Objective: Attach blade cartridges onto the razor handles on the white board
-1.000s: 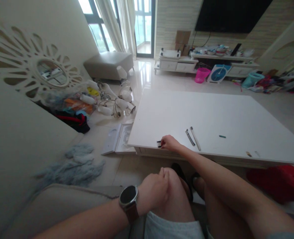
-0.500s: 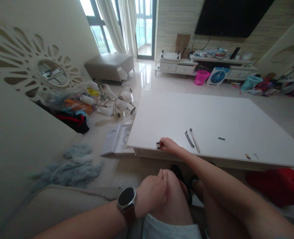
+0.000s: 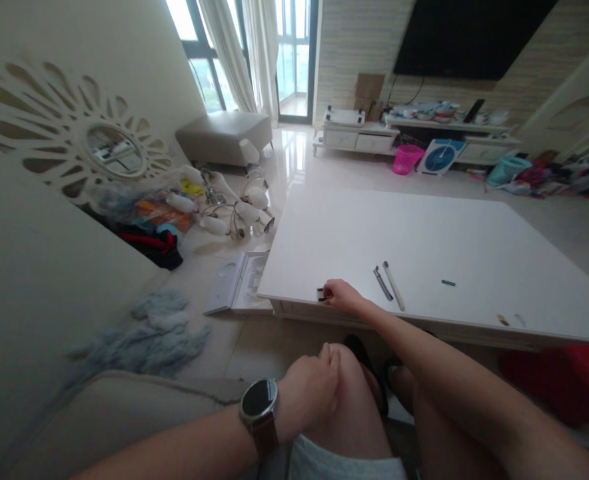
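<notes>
My right hand [image 3: 342, 295] is at the near edge of the white table [image 3: 399, 233], its fingers pinched on a small flat piece with two dark bars [image 3: 320, 295]. Much of that piece is hidden by the fingers, and its kind is unclear. My left hand [image 3: 310, 387], below a round-faced wristwatch [image 3: 259, 400], lies over my knee [image 3: 349, 380] with nothing visible in it. To the right of my right hand, a short grey-and-black tool [image 3: 383, 283] and a longer pale stick with a dark tip [image 3: 393, 285] lie side by side.
Farther right on the table are a small dark green bar [image 3: 448, 283] and a small brown-and-black piece [image 3: 503, 320]. An open white box [image 3: 239, 283] stands on the floor by the table's left end, near a chandelier [image 3: 234, 210]. A red object [image 3: 557, 380] is at lower right.
The whole view has shifted slightly, so everything appears a little lower and to the right. Both hands keep the same places on the table edge and the knee.
</notes>
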Motion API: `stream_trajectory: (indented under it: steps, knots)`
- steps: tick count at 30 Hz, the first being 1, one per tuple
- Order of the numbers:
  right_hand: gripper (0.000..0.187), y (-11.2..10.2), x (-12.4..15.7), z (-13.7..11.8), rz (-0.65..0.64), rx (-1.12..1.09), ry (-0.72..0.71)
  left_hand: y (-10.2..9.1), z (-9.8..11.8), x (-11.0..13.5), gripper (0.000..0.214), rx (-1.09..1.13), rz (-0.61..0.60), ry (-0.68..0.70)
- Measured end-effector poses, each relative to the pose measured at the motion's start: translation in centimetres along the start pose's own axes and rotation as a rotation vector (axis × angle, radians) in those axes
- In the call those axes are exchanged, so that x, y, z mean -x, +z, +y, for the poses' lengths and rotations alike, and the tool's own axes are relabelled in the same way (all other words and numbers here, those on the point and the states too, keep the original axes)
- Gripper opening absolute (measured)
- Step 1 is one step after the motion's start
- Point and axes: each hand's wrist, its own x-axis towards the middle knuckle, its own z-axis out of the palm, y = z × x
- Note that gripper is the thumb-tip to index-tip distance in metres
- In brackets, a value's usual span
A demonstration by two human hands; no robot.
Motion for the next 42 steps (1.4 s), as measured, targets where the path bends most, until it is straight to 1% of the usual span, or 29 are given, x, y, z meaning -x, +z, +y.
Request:
stream_trajectory:
  steps: [6,12,17,24,30,33,37,39,42]
  knots:
    - [0.011,-0.2,0.1,-0.3,0.005,-0.007,0.003,0.2,0.0,-0.1,0.070,-0.005,0.007,0.002]
    - [0.004,-0.2,0.1,-0.3,0.010,-0.004,0.003,-0.1,0.2,0.1,0.070,-0.012,-0.001,0.005]
    - [0.004,-0.3,0.3,-0.4,0.023,0.006,-0.015,-0.2,0.2,0.0,0.070,-0.010,-0.006,0.001]
    - [0.006,-0.3,0.1,-1.0,0.077,0.023,-0.030,-0.1,0.1,0.0,0.074,-0.006,0.000,0.011]
    - [0.010,0.7,-1.6,-2.7,0.147,0.016,-0.043,0.2,0.3,-0.3,0.067,-0.004,0.039,0.006]
    - [0.012,1.4,-2.9,-4.0,0.187,-0.003,-0.042,0.7,0.6,-0.6,0.070,0.009,0.047,0.014]
    - [0.012,2.1,-4.2,-5.4,0.230,-0.039,-0.037,1.5,0.8,-0.7,0.066,-0.007,0.117,0.000]
    - [0.011,2.3,-4.4,-5.8,0.247,-0.052,-0.038,1.7,0.8,-0.5,0.062,-0.027,0.132,-0.009]
    - [0.010,2.4,-4.2,-6.0,0.271,-0.066,-0.047,1.7,0.7,-0.3,0.054,-0.039,0.108,-0.023]
